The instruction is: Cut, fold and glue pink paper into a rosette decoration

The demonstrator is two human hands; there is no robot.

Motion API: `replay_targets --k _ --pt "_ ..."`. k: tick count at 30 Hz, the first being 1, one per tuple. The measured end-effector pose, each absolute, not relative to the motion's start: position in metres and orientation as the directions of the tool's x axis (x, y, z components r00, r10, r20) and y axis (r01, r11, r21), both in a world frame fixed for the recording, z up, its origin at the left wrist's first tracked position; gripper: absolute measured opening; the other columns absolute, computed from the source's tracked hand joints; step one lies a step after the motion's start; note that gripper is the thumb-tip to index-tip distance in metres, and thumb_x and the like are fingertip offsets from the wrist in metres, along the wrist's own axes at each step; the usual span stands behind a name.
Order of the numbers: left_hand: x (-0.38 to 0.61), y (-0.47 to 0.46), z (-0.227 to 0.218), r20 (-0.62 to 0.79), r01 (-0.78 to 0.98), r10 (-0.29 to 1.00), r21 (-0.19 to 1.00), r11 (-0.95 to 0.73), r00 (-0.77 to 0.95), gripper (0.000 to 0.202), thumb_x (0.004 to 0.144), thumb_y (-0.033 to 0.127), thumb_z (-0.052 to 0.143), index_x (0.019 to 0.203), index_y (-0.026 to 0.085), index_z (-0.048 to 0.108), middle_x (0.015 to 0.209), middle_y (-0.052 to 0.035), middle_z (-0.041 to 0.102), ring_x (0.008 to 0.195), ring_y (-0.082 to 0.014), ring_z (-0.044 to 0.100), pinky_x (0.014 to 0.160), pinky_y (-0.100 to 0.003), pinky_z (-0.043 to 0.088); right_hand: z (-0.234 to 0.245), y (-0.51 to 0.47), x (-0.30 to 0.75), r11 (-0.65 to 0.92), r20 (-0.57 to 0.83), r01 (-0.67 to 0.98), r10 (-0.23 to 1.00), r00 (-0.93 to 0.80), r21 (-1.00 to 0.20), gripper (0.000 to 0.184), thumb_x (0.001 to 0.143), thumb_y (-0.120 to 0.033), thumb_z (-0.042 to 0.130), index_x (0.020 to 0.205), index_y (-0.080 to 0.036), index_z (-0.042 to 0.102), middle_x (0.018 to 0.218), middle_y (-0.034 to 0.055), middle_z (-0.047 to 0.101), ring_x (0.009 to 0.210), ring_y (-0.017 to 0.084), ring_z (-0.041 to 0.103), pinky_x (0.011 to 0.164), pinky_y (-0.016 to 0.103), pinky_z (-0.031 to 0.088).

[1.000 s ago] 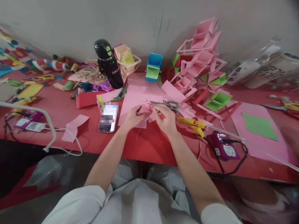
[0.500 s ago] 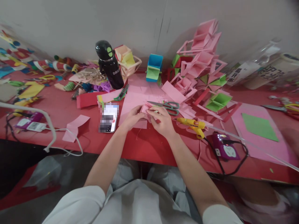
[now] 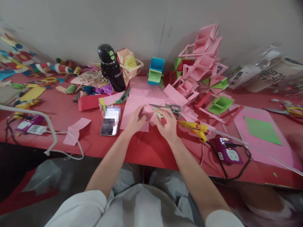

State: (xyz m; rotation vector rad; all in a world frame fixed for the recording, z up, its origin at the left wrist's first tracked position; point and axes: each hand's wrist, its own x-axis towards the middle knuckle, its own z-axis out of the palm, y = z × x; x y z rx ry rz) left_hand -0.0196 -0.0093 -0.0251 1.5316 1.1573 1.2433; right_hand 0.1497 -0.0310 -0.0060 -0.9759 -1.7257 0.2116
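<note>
Between my two hands is a small folded piece of pink paper [image 3: 148, 109], held above the pink sheets [image 3: 134, 105] on the red table. My left hand [image 3: 136, 120] grips its left side, fingers curled. My right hand [image 3: 166, 121] pinches its right side, with a bit of light green showing by the fingertips. Grey-handled scissors [image 3: 175, 110] lie just behind my right hand. To the right of that hand rests a yellow glue gun [image 3: 193, 126]. Left of my left hand lies a phone [image 3: 110, 121].
A black bottle [image 3: 113, 71] stands behind the phone. Folded pink paper boxes [image 3: 201, 63] pile up at the back right, beside a blue and green box [image 3: 156, 71]. A purple power socket [image 3: 228, 149] with a black cord sits on the right. A green cutter [image 3: 124, 95] lies near the bottle.
My hands have moved slightly apart, and the pink paper between them is turned and more open. A light green bit now shows by my right fingertips.
</note>
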Motion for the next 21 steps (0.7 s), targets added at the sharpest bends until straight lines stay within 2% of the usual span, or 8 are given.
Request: replay_targets --k 5,8,11,16,18,21 --pt "-0.019 -0.014 -0.023 0.258 0.188 0.950 0.939 -0.290 0.177 0.047 0.086 0.015 0.049 0.133 0.019 0.053 0.124 -0.0108 0.063 0.107 -0.0176 0.062 0.091 -0.032 0.051 -0.010 -0.023 0.148 0.603 0.678 0.498 0.734 -0.041 -0.623 0.017 0.093 -0.029 0.064 0.107 -0.024 0.072 0.103 0.0085 0.065 0.099 0.022 0.064 0.091 0.042 0.055" --pt "-0.019 -0.016 -0.020 0.279 0.176 0.929 0.929 -0.325 0.243 0.047 0.087 0.015 0.050 0.133 0.019 0.054 0.128 -0.0120 0.062 0.109 -0.0192 0.062 0.091 -0.032 0.051 -0.014 -0.019 0.148 0.580 0.637 0.492 0.768 -0.064 -0.649 0.027 0.091 -0.037 0.067 0.114 -0.025 0.069 0.109 0.0101 0.065 0.104 0.024 0.063 0.093 0.044 0.054" --pt "-0.021 -0.017 -0.018 0.296 0.167 0.917 0.923 -0.347 0.267 0.046 0.085 0.014 0.053 0.131 0.018 0.057 0.131 -0.0122 0.063 0.116 -0.0216 0.060 0.098 -0.035 0.049 -0.016 -0.018 0.151 0.570 0.588 0.468 0.799 -0.125 -0.675 0.034 0.091 -0.040 0.065 0.122 -0.026 0.065 0.116 0.0103 0.067 0.108 0.025 0.063 0.095 0.045 0.053" --pt "-0.024 -0.017 -0.018 0.233 0.139 0.919 0.947 -0.288 0.318 0.049 0.084 0.015 0.055 0.134 0.020 0.058 0.133 -0.0120 0.063 0.118 -0.0229 0.060 0.098 -0.036 0.050 -0.014 -0.019 0.157 0.535 0.505 0.414 0.842 -0.191 -0.736 0.044 0.089 -0.039 0.068 0.130 -0.026 0.061 0.110 0.0073 0.070 0.095 0.021 0.066 0.087 0.039 0.055" --pt "-0.024 -0.017 -0.018 0.205 0.090 0.936 0.967 -0.239 0.287 0.048 0.082 0.018 0.060 0.129 0.020 0.060 0.129 -0.0112 0.062 0.116 -0.0229 0.060 0.096 -0.035 0.052 -0.011 -0.019 0.159 0.546 0.512 0.404 0.836 -0.200 -0.734 0.039 0.088 -0.038 0.070 0.124 -0.024 0.064 0.105 0.0070 0.069 0.093 0.021 0.065 0.087 0.039 0.055" --pt "-0.021 -0.015 -0.015 0.104 -0.148 0.979 0.986 -0.079 0.174 0.041 0.080 0.029 0.065 0.120 0.020 0.059 0.119 -0.0091 0.062 0.107 -0.0214 0.062 0.089 -0.036 0.055 -0.008 -0.020 0.159 0.572 0.556 0.374 0.816 -0.161 -0.730 0.023 0.088 -0.037 0.069 0.105 -0.020 0.068 0.098 0.0070 0.067 0.091 0.021 0.064 0.083 0.037 0.053"
